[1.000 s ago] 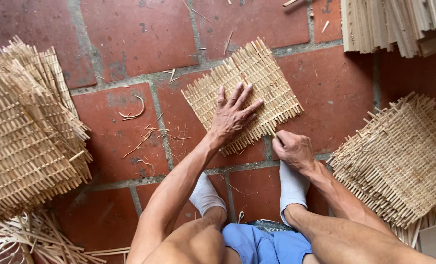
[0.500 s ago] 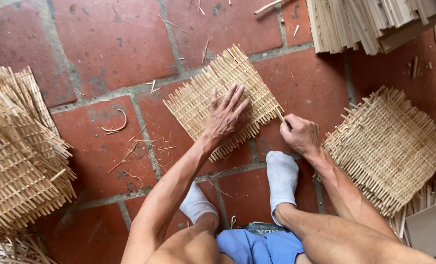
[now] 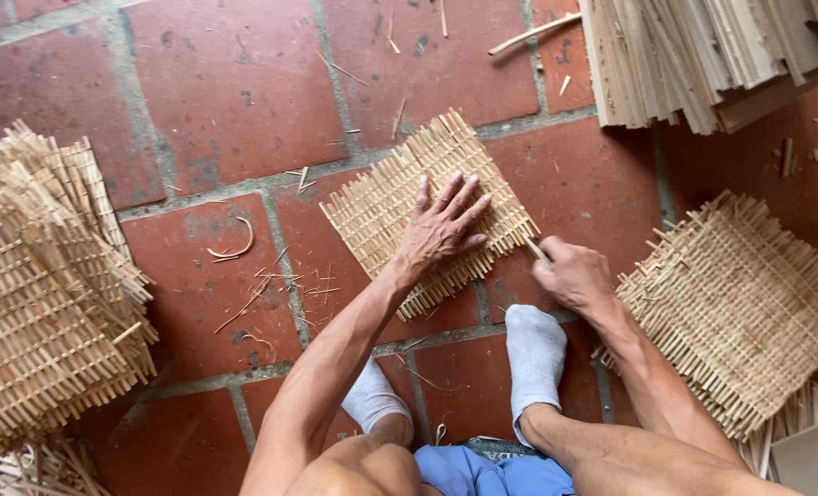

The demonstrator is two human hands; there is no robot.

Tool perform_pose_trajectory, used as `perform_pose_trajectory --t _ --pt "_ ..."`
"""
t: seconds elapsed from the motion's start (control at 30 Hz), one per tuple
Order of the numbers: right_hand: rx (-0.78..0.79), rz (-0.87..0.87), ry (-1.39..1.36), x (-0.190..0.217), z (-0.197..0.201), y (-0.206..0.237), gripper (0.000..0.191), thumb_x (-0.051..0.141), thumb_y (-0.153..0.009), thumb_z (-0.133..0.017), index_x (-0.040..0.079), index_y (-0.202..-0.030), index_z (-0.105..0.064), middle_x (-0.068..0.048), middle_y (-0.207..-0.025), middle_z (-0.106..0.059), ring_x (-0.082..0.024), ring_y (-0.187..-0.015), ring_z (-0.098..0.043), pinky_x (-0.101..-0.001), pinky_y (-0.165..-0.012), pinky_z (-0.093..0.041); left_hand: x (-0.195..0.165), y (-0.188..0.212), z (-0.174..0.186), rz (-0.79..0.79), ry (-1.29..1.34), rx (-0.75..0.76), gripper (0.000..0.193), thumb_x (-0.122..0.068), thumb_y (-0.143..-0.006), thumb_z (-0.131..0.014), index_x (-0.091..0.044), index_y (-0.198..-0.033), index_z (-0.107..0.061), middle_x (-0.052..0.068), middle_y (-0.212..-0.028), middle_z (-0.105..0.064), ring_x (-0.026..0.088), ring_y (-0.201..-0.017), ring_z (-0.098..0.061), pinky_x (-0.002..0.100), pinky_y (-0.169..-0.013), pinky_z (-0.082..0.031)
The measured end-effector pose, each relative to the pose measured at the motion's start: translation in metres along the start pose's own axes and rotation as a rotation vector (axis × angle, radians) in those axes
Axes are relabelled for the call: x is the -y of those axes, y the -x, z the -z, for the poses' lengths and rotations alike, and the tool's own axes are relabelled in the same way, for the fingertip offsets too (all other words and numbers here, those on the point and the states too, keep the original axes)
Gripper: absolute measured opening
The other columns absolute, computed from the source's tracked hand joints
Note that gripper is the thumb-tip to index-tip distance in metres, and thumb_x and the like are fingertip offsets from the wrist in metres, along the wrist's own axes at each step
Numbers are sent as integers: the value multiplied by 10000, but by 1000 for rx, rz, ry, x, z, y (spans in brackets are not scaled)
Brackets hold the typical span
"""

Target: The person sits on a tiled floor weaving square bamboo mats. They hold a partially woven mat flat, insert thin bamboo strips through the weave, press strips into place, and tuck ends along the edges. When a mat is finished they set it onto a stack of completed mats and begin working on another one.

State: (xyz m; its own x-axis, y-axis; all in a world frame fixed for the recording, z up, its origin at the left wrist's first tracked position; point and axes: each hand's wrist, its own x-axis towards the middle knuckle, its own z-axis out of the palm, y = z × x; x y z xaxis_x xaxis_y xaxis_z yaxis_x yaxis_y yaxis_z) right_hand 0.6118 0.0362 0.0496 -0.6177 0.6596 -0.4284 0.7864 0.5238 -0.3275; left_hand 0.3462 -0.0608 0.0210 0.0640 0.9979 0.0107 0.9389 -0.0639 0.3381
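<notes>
Left hand point(image 3: 441, 230) flat — fingers spread — pressing woven bamboo mat point(image 3: 400, 197) onto red tile floor point(image 3: 235, 83), right hand point(image 3: 570, 274) clenched on thin bamboo strip point(image 3: 536, 249) at mat's right edge, woven stack point(image 3: 42, 303) far left

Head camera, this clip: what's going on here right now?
A person sits on a red tile floor, pressing the left hand flat on a small woven bamboo mat. The right hand grips a thin strip at the mat's edge. Finished mats are stacked at left, another lies at right, loose slats above.
</notes>
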Motion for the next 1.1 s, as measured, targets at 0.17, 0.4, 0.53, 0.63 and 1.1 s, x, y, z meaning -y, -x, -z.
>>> perform_pose_trajectory --t 0.17,0.4,0.53,0.63,1.1 --pt "-397 79 -412 -3 25 -23 146 143 -949 -610 14 -991 -665 -147 -841 -696 -269 -755 -689 -412 -639 -540 11 88 10 402 97 -328 710 -439 -973 -655 -37 -1523 -454 215 -1668 -277 358 -1559 -228 572 -1263 -103" --pt "-204 50 -462 51 45 -111 190 171 -905 -753 16 -1013 -768 -125 -829 -734 -217 -761 -707 -377 -693 -535 12 181 -23 611 124 -477 611 -282 -1020 -618 9 -1530 -448 230 -1592 -461 374 -1528 -376 549 -1260 -211" --pt "40 -25 -899 72 62 -94 170 148 -890 -757 -5 -962 -765 -42 -753 -690 -126 -650 -607 -298 -575 -487 18 181 -34 714 398 -597 542 -178 -1013 -562 7 -1516 -480 208 -1540 -510 361 -1498 -415 531 -1271 -189" --pt "-24 73 -1061 69 74 -34 123 103 -883 -759 -8 -935 -751 4 -740 -662 -68 -632 -587 -243 -549 -487 13 186 -22 816 562 -532 472 -125 -942 -515 -73 -1397 -629 111 -1440 -652 320 -1337 -553 413 -1234 -394" --pt "-938 -322 -1611 -207 59 318 90 37 -1020 -724 41 -1107 -702 -17 -874 -621 -64 -599 -549 -223 -507 -432 18 316 179 681 329 -937 125 32 -1134 -593 2 -1197 -697 57 -1103 -683 115 -1028 -629 270 -888 -542"
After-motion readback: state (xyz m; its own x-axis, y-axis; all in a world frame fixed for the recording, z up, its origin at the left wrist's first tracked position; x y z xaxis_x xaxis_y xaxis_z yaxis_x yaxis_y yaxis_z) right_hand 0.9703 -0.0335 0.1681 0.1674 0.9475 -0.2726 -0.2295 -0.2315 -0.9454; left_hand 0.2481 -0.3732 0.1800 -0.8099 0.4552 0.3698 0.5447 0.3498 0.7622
